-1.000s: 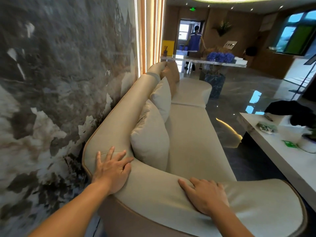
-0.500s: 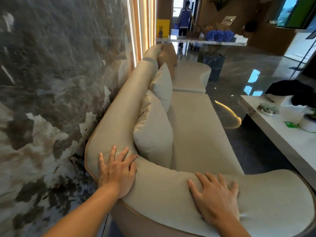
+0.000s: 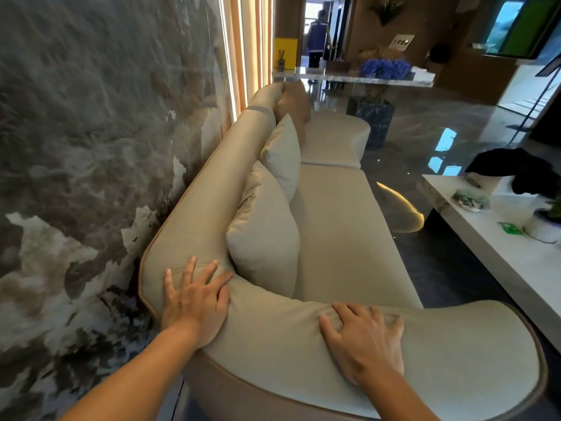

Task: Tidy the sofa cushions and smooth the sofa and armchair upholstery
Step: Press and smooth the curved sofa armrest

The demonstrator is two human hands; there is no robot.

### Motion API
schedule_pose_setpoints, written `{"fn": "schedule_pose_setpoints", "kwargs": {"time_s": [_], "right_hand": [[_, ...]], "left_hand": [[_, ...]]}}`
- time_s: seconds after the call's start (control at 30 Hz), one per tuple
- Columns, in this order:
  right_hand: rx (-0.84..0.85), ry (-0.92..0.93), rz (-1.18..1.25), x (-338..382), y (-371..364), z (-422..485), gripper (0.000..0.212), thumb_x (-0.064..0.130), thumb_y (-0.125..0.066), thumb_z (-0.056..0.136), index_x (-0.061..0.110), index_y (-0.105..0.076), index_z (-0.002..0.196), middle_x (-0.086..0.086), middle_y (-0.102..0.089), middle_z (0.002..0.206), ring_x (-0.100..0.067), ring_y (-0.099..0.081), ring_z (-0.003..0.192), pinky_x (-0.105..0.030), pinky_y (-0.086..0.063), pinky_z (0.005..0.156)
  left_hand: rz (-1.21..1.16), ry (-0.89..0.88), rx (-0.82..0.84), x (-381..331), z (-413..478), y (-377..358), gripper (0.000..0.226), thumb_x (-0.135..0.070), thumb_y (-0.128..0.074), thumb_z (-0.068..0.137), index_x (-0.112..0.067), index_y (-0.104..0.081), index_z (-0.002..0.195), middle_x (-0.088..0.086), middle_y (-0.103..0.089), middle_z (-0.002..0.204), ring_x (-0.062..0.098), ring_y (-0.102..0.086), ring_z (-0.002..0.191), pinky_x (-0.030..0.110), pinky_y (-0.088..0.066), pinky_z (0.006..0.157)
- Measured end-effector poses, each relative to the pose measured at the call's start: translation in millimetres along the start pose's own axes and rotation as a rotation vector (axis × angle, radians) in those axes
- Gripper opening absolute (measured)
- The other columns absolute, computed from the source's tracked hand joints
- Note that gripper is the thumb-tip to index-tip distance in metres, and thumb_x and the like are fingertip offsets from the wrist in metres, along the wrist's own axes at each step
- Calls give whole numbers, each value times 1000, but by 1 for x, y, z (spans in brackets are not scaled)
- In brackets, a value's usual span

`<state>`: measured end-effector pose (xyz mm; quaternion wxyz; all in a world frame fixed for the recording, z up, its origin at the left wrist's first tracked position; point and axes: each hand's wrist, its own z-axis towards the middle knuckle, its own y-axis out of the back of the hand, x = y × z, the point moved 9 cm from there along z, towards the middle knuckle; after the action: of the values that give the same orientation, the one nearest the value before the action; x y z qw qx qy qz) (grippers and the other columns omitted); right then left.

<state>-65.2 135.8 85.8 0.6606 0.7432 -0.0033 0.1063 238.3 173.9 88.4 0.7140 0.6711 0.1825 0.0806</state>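
Note:
A long beige sofa runs away from me along the marbled wall. Its curved near armrest lies under both hands. My left hand rests flat with fingers spread on the corner where backrest meets armrest. My right hand presses flat on the armrest top, with small wrinkles by its fingertips. Two beige cushions lean upright against the backrest, the near cushion and the second cushion. A tan cushion stands at the far end. Neither hand holds anything.
A marbled wall is close on the left. A white low table with a black cloth and small items stands right of the sofa. A console with blue flowers is beyond. A person stands in the far doorway.
My right hand has slid a little to the right along the armrest top. My left hand stays on the corner. The view has tilted downward and moved closer.

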Motion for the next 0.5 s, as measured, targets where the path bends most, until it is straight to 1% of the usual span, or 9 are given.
{"fn": "schedule_pose_setpoints", "kwargs": {"time_s": [0.2,0.37,0.5], "right_hand": [[-30,7,22,5,3,24,75,74,-4,78,44,-48,131,15,-54,137,-23,-40,130,-60,-13,106],[-25,6,34,5,4,32,73,72,-4,80,42,-50,130,9,-57,134,-25,-44,124,-63,-16,104],[-15,4,37,5,1,29,74,71,-3,81,41,-50,130,6,-58,132,-27,-42,126,-66,-12,105]], "left_hand": [[6,-2,-20,2,28,-3,50,-54,-15,93,-56,-34,139,-21,-24,159,19,-2,151,59,8,116],[-2,-15,17,1,38,-4,49,-54,-15,94,-55,-35,138,-20,-23,159,19,-1,150,59,9,116],[57,-18,50,1,32,-6,50,-55,-9,95,-55,-29,141,-19,-18,161,19,1,151,59,7,116]]}}
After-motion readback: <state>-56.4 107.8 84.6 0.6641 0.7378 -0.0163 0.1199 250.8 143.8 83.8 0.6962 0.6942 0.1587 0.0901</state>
